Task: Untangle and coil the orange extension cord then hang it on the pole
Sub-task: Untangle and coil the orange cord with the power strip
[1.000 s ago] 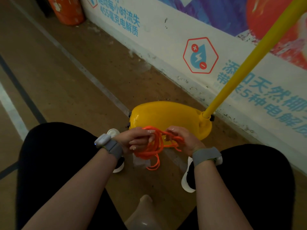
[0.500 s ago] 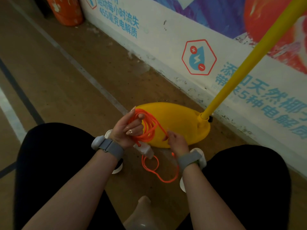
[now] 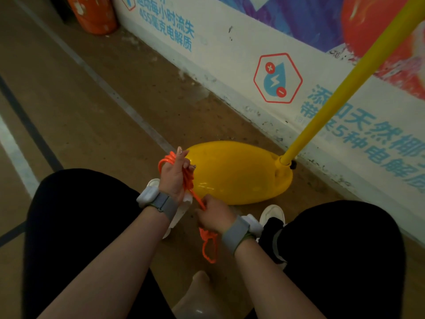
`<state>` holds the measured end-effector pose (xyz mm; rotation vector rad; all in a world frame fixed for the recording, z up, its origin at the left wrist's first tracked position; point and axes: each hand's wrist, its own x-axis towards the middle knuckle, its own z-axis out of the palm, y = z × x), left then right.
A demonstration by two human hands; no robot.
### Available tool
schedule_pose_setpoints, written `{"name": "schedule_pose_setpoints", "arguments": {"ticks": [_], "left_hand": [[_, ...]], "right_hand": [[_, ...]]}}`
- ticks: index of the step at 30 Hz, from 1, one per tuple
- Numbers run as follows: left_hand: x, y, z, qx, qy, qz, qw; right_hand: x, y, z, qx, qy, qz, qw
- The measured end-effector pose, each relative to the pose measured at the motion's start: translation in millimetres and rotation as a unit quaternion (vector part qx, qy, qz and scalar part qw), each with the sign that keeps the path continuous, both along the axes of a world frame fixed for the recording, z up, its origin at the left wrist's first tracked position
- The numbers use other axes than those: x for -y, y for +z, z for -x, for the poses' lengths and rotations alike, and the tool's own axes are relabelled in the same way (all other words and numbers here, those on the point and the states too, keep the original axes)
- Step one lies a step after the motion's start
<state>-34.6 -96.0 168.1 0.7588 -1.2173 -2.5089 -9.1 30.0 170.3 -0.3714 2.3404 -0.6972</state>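
Note:
The orange extension cord (image 3: 189, 178) is wound in several loops around my left hand (image 3: 173, 178), which is raised palm toward me with fingers up. One strand runs down from the loops into my right hand (image 3: 212, 214), which grips it low between my knees. A short loop of cord hangs below that fist. Behind both hands, a yellow pole (image 3: 349, 84) slants up to the right from its rounded yellow base (image 3: 239, 173) on the floor.
A painted wall with blue lettering (image 3: 230, 72) runs close behind the base. An orange barrel (image 3: 94, 14) stands far left by the wall. My black-clad knees (image 3: 76, 217) flank the hands, white shoes (image 3: 272, 214) beneath. A pale object (image 3: 197, 298) lies at the bottom centre.
My left hand lifted and turned upright with more cord wrapped on it. My right hand dropped toward me, pulling the strand taut; the loose loop on the floor has shortened.

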Motion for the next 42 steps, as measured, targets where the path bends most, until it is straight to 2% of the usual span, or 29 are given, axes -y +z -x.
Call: {"name": "schedule_pose_setpoints", "arguments": {"ticks": [3, 5, 7, 9, 11, 13, 16, 18, 19, 22, 25, 28, 30, 32, 36, 42], "left_hand": [[0, 3, 0, -0.013, 0.020, 0.068, 0.997], [1, 7, 1, -0.035, 0.038, 0.122, 0.991], [3, 10, 3, -0.044, 0.043, 0.179, 0.982], [7, 7, 6, -0.031, 0.026, 0.252, 0.967], [7, -3, 6, -0.007, -0.019, 0.355, 0.935], [5, -18, 2, 0.023, -0.091, 0.436, 0.895], [3, -28, -2, 0.033, -0.217, 0.491, 0.843], [0, -24, -5, 0.028, -0.324, 0.517, 0.792], [-3, -20, -7, 0.037, -0.370, 0.505, 0.779], [-13, -5, -11, 0.089, -0.444, 0.411, 0.791], [-18, -1, -16, 0.118, -0.512, 0.386, 0.758], [-14, -5, -20, 0.116, -0.550, 0.401, 0.723], [-10, -7, -21, 0.123, -0.547, 0.390, 0.731], [-6, -6, -20, 0.138, -0.535, 0.371, 0.746], [-4, 4, -19, 0.155, -0.550, 0.338, 0.748], [-10, 8, -21, 0.129, -0.570, 0.227, 0.779]], "right_hand": [[-5, 0, 5, 0.144, -0.077, 0.063, 0.985], [-9, -2, 3, 0.270, -0.152, 0.157, 0.938], [-10, -4, -3, 0.305, -0.176, 0.218, 0.910], [-4, -1, -11, 0.257, -0.154, 0.244, 0.922], [2, 6, -14, 0.142, -0.067, 0.215, 0.964], [2, 11, -10, 0.015, 0.024, 0.158, 0.987], [-9, 19, 1, -0.079, 0.036, 0.140, 0.986], [-20, 23, 12, -0.107, 0.010, 0.129, 0.986], [-25, 27, 17, -0.116, 0.005, 0.122, 0.986], [-36, 35, 26, -0.141, 0.000, 0.094, 0.986], [-41, 36, 29, -0.130, 0.017, 0.057, 0.990], [-40, 28, 29, -0.170, 0.085, -0.030, 0.981], [-39, 21, 29, -0.201, 0.077, -0.064, 0.975], [-40, 14, 29, -0.237, 0.031, -0.060, 0.969], [-44, 3, 31, -0.358, -0.066, -0.078, 0.928], [-40, -10, 31, -0.415, -0.215, -0.046, 0.883]]}}
